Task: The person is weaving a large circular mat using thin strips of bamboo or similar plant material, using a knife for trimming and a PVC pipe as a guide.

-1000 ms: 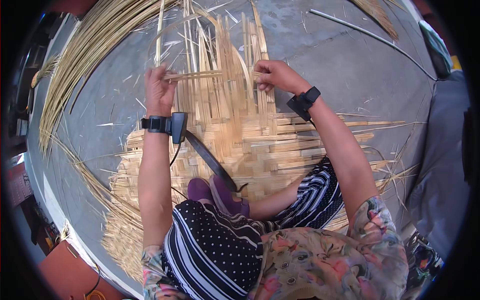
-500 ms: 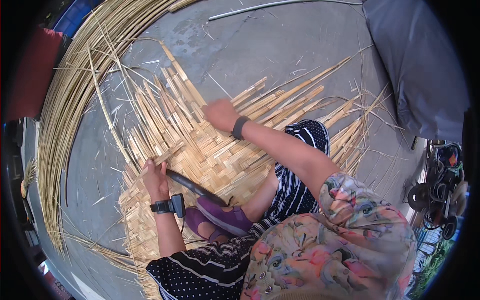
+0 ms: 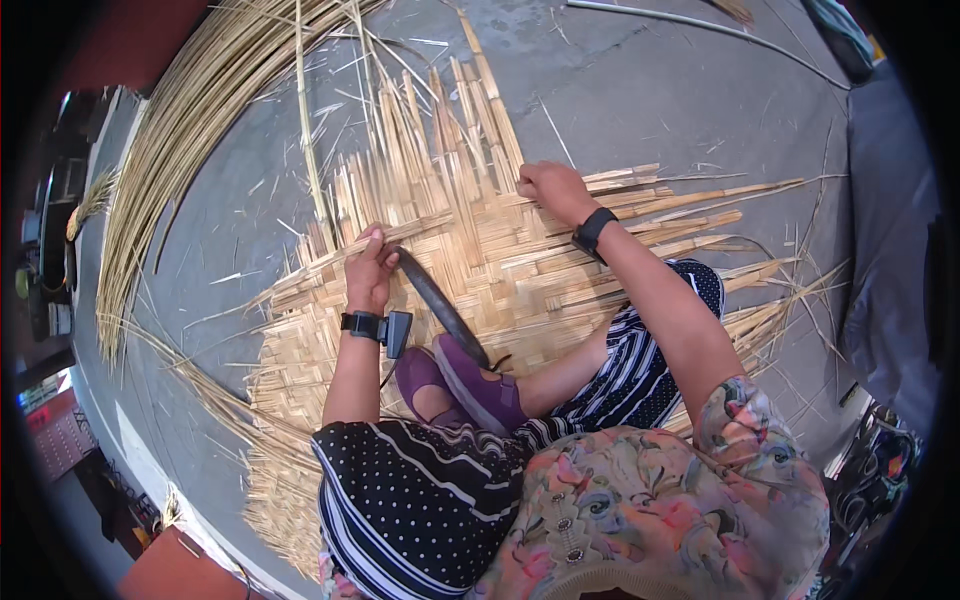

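A partly woven reed mat (image 3: 510, 285) lies under me, its flattened strips crossing in a diagonal weave. My left hand (image 3: 370, 272) is closed, thumb and fingers pinching a flattened reed strip (image 3: 318, 268) that runs across the mat's left side. A dark curved tool (image 3: 440, 303) slants from beside that hand toward my purple shoes (image 3: 478, 385); whether the hand also grips it I cannot tell. My right hand (image 3: 556, 192) is a fist at the weave's far edge, among the upright and right-pointing strip ends. What lies inside its fingers is hidden.
A large curved bundle of long reeds (image 3: 165, 165) lies at the left. Loose strip ends (image 3: 700, 200) fan out rightward over the grey floor (image 3: 640, 100), which is littered with scraps. A pale thin pole (image 3: 700, 28) lies far off. Grey sheeting (image 3: 890, 220) stands at the right.
The whole view has shifted. My left hand has moved forward and right with its strip, which now lies flatter across the weave. My right hand stays closed near the far edge.
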Tool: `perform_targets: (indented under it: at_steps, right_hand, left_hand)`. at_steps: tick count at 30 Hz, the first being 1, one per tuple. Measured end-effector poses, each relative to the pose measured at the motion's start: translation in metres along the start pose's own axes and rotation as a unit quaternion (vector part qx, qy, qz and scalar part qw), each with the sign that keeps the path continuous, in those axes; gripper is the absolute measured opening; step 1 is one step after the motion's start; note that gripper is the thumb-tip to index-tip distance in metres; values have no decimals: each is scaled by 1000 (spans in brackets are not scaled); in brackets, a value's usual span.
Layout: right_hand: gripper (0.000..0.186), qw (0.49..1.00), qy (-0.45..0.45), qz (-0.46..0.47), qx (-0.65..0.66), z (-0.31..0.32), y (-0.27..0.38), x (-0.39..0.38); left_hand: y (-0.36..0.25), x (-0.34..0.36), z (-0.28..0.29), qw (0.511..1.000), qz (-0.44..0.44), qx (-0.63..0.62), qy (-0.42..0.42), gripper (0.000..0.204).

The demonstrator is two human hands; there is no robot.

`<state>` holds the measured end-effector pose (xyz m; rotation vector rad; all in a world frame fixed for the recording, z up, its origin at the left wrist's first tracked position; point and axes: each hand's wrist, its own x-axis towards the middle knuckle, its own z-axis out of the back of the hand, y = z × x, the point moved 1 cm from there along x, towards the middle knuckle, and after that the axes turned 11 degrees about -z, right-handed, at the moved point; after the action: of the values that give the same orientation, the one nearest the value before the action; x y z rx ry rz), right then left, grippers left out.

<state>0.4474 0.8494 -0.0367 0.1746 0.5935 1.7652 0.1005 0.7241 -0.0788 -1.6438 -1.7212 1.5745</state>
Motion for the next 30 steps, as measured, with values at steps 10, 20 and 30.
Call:
perform_targets:
  at_steps: [10, 20, 30]
  right_hand:
    - [44, 959, 180, 134, 173, -54, 110, 20]
    - [22, 951, 206, 70, 221, -53, 100, 30]
    - [19, 952, 11, -20, 306, -66, 100, 5]
  left_hand:
    - [-84, -34, -75, 926, -52, 160, 337, 24]
    - [-49, 4, -68, 662, -358, 614, 237, 15]
    - [-57, 67, -77, 900, -43, 418, 118, 15]
